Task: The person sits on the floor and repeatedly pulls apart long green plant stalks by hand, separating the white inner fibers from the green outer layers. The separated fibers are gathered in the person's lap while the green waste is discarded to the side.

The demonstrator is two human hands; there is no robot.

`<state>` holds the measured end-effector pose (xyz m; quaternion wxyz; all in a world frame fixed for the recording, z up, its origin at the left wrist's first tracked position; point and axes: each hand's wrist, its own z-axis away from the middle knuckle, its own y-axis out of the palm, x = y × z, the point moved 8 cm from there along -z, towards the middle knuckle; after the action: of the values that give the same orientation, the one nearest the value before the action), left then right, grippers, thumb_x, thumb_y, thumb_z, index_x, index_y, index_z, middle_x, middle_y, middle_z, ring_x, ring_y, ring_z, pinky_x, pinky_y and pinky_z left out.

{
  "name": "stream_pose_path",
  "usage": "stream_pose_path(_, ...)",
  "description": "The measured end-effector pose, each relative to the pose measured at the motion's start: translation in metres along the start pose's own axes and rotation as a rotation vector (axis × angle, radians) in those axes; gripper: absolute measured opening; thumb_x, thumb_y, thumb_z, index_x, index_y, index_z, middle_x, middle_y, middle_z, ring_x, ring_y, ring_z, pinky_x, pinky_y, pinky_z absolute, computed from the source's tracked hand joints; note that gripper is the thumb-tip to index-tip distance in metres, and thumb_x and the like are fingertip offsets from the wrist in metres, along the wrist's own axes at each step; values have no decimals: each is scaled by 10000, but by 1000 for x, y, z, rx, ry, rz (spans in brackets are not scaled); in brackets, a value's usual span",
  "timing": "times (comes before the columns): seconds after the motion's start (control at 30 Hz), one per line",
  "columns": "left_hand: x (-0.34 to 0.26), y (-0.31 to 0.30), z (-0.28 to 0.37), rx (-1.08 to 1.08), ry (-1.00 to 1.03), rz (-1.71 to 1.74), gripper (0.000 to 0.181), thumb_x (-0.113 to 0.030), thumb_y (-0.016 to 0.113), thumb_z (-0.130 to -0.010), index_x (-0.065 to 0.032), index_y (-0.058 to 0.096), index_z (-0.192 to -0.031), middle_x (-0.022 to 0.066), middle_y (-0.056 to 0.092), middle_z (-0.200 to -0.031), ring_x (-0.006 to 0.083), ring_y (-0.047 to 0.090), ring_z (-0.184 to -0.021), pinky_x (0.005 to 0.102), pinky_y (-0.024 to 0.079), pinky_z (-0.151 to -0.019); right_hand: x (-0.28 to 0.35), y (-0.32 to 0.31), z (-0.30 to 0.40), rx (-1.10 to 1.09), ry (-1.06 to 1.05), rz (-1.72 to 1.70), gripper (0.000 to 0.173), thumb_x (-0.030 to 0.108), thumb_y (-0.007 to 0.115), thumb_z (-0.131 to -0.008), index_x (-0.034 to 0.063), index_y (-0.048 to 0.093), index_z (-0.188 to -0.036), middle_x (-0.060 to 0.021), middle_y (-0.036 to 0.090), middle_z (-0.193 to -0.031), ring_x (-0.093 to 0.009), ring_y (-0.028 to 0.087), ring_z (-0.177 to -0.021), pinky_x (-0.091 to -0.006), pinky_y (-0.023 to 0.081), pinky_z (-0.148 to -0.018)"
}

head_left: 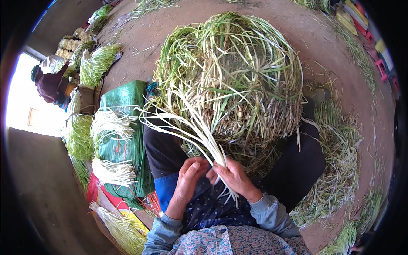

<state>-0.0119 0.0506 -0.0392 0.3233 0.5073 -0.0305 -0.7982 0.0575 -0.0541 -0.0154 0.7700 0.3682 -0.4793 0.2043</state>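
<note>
My right hand [234, 177] grips a small bunch of long white stalks [199, 134], perhaps blanched garlic leaves or chives. The cut-looking ends hang below the fist, and the loose tips fan out up and to the left. Just left of the bunch is my left hand [190, 173], its thumb apart from half-curled, slightly blurred fingers; nothing shows in it. In front of my knees stands a large heap of green and whitish stalks [236, 76], with brown, dry outer sheaths at its lower side.
Left of my knee lies a green woven sack [122, 92] carrying two white stalk bundles [114, 172]. Pale green bundles [78, 137] line the left wall. Discarded leaves [338, 159] cover the floor at right. A person [52, 84] sits near the bright doorway.
</note>
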Motion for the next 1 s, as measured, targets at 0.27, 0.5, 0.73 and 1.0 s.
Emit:
stream_pose_path(0.27,-11,63,-22,281,-15,167,329,-336,491,-858,-18,511,-944,207,584,-991,305,572,-940,413,445,-841,-48,7,34,121,231,68,216,176,542,-856,17,515,-1000,-32,567,-685,-78,546,-556,-218,465,-517)
stream_pose_path(0.5,-34,50,-34,157,-7,451,215,-263,412,-895,-59,469,-864,74,519,-679,207,533,-613,418,470,-744,-36,-5,50,106,60,23,207,178,556,-851,11,514,-967,-15,565,-734,-63,539,-665,-202,444,-614)
stream_pose_path(0.73,-35,57,-36,257,-63,534,235,-233,386,-922,-37,483,-1008,-32,266,-463,63,258,-407,206,253,-383,-18,0,37,59,-17,237,181,190,562,-849,34,518,-929,6,532,-624,-63,472,-533,-222,397,-495)
stream_pose_path(1.0,-94,13,-18,240,139,603,249,-213,314,-945,-19,436,-1043,-53,254,-457,44,251,-365,187,240,-321,-39,-66,23,-239,-42,550,149,152,579,-823,6,573,-853,-22,555,-584,-85,486,-472,-250,390,-438)
